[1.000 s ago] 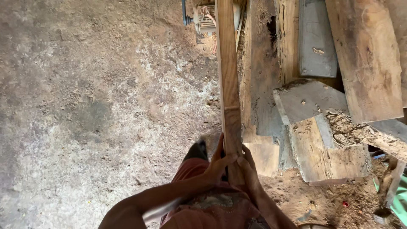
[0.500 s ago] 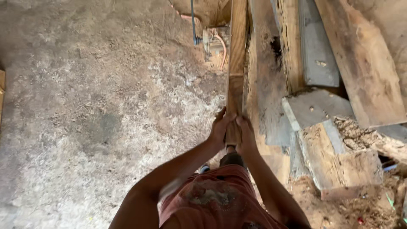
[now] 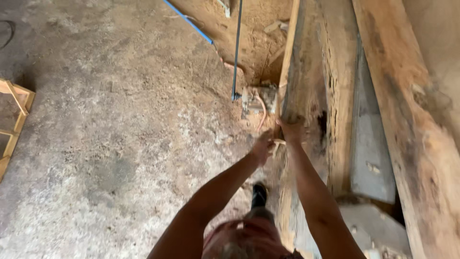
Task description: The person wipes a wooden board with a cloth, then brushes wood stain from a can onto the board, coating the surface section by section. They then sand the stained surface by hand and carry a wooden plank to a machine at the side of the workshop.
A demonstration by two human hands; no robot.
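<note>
Wooden strip lengthwise away from hands.

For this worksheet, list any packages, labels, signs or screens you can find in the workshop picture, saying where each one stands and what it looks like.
None: no package, label, sign or screen is in view.
What shows instead: both hands, left hand and right hand, on a long narrow wooden strip, beside rough planks on a dusty concrete floor.

Rough woodworking yard: weathered planks, sawdust heap, bare concrete floor.
</note>
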